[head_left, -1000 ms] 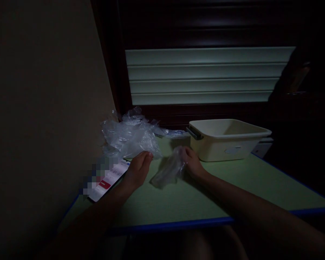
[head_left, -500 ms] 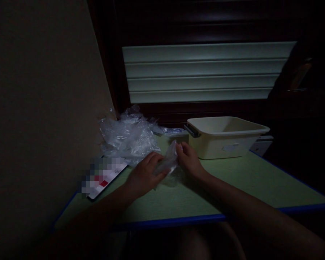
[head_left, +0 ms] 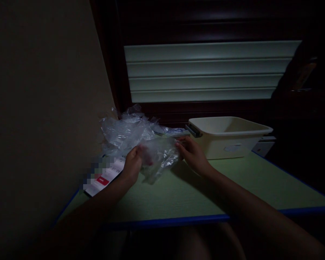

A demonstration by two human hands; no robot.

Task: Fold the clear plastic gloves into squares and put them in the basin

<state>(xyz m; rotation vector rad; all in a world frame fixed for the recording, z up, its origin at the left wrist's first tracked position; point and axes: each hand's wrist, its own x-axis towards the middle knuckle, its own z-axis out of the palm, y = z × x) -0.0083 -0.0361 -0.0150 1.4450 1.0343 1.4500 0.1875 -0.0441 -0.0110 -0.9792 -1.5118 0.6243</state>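
A clear, crinkled plastic bag (head_left: pixel 161 157) is stretched between my two hands, above the green table (head_left: pixel 168 202). My left hand (head_left: pixel 134 162) is closed on the bag's left side, with some fingers showing dimly through the film. At the upper right edge of the bag, my right hand (head_left: pixel 191 153) pinches it between thumb and fingers. Behind my left hand lies a loose heap of clear plastic bags (head_left: pixel 124 131), spreading right along the back of the table.
A cream plastic bin (head_left: pixel 222 144) with a dark handle stands at the back right. A phone (head_left: pixel 107 177) lies at the left beside the wall. The table has a blue edge; white slats are behind it.
My left hand has drawn back to the left and closed on the bag. The bag, bunched up before, is now spread wider between both hands. The view has shifted slightly.
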